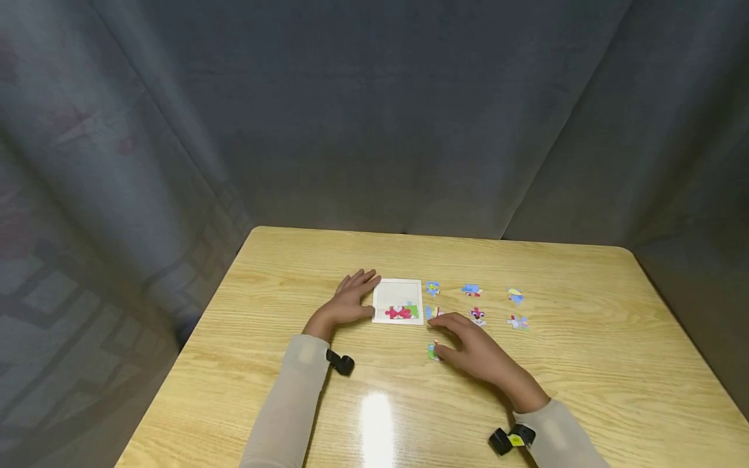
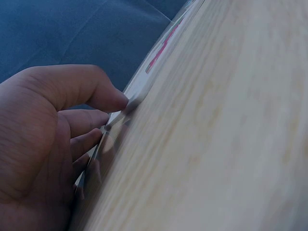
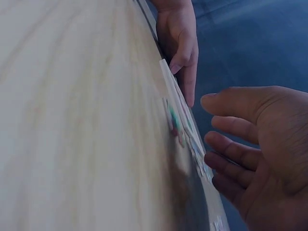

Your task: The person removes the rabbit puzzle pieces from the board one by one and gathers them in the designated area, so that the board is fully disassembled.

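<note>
Right hand [image 1: 476, 351] — fingers relaxed and spread, holding nothing — hovers over a green puzzle piece [image 1: 432, 351] on the tabletop [image 1: 585, 364]. At its 10 o'clock, the left hand [image 1: 349, 300] rests with straight fingers against the white puzzle tray [image 1: 398, 294] — left edge.

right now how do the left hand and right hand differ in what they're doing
The left hand rests at the left edge of the white puzzle tray, thumb against it; the right hand hovers over loose pieces right of the tray, near a green piece. The left hand's fingers touch the tray; the right hand's fingers are spread and hold nothing. Both are open, above the wooden table.
</note>
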A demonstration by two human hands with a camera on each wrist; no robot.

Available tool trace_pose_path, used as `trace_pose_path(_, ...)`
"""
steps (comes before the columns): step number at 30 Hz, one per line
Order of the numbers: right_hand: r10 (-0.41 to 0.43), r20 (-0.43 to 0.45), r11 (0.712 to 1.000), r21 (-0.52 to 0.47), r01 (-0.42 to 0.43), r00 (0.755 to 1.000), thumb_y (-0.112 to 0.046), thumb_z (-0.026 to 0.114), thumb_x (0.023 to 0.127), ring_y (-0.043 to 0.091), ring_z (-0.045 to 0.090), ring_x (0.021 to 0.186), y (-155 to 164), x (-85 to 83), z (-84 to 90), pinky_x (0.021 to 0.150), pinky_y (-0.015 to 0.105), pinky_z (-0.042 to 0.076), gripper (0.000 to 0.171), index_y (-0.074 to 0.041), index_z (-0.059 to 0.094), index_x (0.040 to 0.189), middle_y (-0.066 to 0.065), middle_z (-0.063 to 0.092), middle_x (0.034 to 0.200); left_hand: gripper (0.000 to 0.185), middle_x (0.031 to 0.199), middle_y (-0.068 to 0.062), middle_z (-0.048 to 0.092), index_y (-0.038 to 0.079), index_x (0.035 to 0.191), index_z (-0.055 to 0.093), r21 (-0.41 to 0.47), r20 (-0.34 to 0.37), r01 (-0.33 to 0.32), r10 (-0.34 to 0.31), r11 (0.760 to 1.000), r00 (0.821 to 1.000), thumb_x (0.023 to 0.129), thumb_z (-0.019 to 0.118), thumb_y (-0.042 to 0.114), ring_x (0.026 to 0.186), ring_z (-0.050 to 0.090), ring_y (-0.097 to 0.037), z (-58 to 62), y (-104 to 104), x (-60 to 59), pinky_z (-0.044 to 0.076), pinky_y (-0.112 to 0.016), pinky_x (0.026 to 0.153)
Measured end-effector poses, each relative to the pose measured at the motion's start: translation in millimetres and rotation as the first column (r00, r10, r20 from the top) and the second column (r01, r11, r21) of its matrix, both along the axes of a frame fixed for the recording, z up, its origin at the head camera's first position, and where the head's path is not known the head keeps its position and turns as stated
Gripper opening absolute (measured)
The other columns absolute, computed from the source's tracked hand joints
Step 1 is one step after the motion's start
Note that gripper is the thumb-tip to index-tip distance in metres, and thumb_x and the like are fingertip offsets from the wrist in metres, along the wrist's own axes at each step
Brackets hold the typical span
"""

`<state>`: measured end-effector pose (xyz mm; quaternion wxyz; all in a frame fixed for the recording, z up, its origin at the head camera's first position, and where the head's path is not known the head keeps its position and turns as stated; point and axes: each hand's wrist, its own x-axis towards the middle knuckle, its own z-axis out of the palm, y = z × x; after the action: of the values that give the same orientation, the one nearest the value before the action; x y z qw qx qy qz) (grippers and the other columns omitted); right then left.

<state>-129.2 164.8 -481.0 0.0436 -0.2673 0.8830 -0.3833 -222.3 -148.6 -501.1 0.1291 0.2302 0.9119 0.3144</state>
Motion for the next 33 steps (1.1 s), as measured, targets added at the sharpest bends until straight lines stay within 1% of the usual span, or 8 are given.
trace_pose_path(4, 0.003, 0.019, 0.999, -0.038, -0.002, 1.0, -0.019, 0.072, 0.089, 0.028, 0.047, 0.13, -11.8, -8.3, 0.9, 0.102, 0.052, 0.041, 0.049, -0.014, 0.057, 0.135, 0.002, 0.052, 0.137, 0.08, 0.162, -0.001, 0.016, 0.016, 0.156, 0.025, -0.008, 0.0, 0.003, -0.003, 1.0, 1.0, 0.084, 0.06, 0.024, 0.149, 0.001, -0.021, -1.7, -1.5, 0.2, -0.004, -0.043, 0.117)
trace_pose_path(7, 0.011, 0.024, 0.999, -0.04, -0.011, 1.0, -0.02, 0.071, 0.09, 0.027, 0.046, 0.13, -24.4, -17.5, 3.1, 0.102, 0.052, 0.041, 0.05, -0.015, 0.055, 0.138, 0.001, 0.051, 0.14, 0.08, 0.162, -0.002, 0.016, 0.015, 0.155, 0.025, -0.009, -0.002, -0.002, 0.002, 1.0, 1.0, 0.083, 0.06, 0.024, 0.149, 0.002, -0.022, -0.9, -2.9, -0.1, -0.004, -0.044, 0.117)
trace_pose_path(11, 0.022, 0.025, 0.999, -0.029, -0.022, 0.999, -0.022, 0.069, 0.093, 0.027, 0.046, 0.131, -40.7, -29.5, 6.6, 0.102, 0.05, 0.042, 0.051, -0.016, 0.052, 0.14, 0.001, 0.048, 0.142, 0.08, 0.162, -0.001, 0.017, 0.016, 0.155, 0.027, -0.014, -0.004, -0.014, 0.014, 1.0, 1.0, 0.083, 0.061, 0.024, 0.149, 0.003, -0.021, 0.1, -3.0, -0.4, -0.004, -0.043, 0.117)
trace_pose_path(17, -0.009, -0.01, 1.0, 0.027, 0.01, 1.0, -0.014, 0.064, 0.094, 0.027, 0.047, 0.127, -58.1, -40.0, 6.8, 0.1, 0.049, 0.043, 0.048, -0.011, 0.052, 0.14, 0.005, 0.05, 0.139, 0.079, 0.162, 0.0, 0.017, 0.016, 0.155, 0.027, -0.03, -0.011, -0.009, 0.009, 1.0, 1.0, 0.084, 0.061, 0.026, 0.149, 0.003, -0.02, -1.0, 0.3, 0.8, -0.004, -0.043, 0.117)
trace_pose_path(22, -0.049, -0.034, 0.992, 0.114, 0.053, 0.998, -0.009, 0.063, 0.093, 0.031, 0.047, 0.126, -68.1, -44.0, 5.4, 0.102, 0.05, 0.042, 0.042, -0.005, 0.057, 0.135, 0.01, 0.053, 0.135, 0.079, 0.162, -0.001, 0.016, 0.016, 0.155, 0.026, -0.035, -0.019, 0.002, -0.002, 0.999, 1.0, 0.085, 0.06, 0.026, 0.149, 0.002, -0.02, 0.1, 2.5, 1.5, -0.004, -0.042, 0.117)
trace_pose_path(25, -0.069, -0.055, 0.985, 0.157, 0.076, 0.996, -0.007, 0.062, 0.093, 0.031, 0.049, 0.124, -72.3, -45.0, 4.1, 0.102, 0.048, 0.041, 0.038, -0.005, 0.06, 0.131, 0.01, 0.056, 0.131, 0.079, 0.162, -0.001, 0.016, 0.016, 0.156, 0.026, -0.044, -0.026, 0.007, -0.008, 0.999, 1.0, 0.085, 0.06, 0.027, 0.149, 0.003, -0.02, 0.4, 3.0, 1.8, -0.004, -0.042, 0.118)
trace_pose_path(29, -0.078, -0.082, 0.977, 0.19, 0.093, 0.994, -0.005, 0.06, 0.094, 0.029, 0.051, 0.12, -75.0, -44.8, 2.5, 0.101, 0.046, 0.042, 0.035, -0.006, 0.063, 0.129, 0.008, 0.059, 0.125, 0.079, 0.162, -0.001, 0.016, 0.015, 0.156, 0.026, -0.049, -0.026, 0.007, -0.008, 0.999, 1.0, 0.086, 0.06, 0.026, 0.149, 0.003, -0.021, 0.7, 2.5, 2.3, -0.004, -0.042, 0.118)
trace_pose_path(33, -0.081, -0.104, 0.976, 0.192, 0.1, 0.991, -0.002, 0.06, 0.094, 0.028, 0.053, 0.116, -74.9, -43.3, 3.4, 0.097, 0.046, 0.045, 0.033, -0.006, 0.066, 0.126, 0.008, 0.06, 0.121, 0.079, 0.162, -0.003, 0.016, 0.014, 0.155, 0.027, -0.038, -0.02, 0.007, -0.008, 0.999, 1.0, 0.085, 0.06, 0.025, 0.149, 0.003, -0.022, 2.3, 2.6, 2.8, -0.004, -0.043, 0.117)
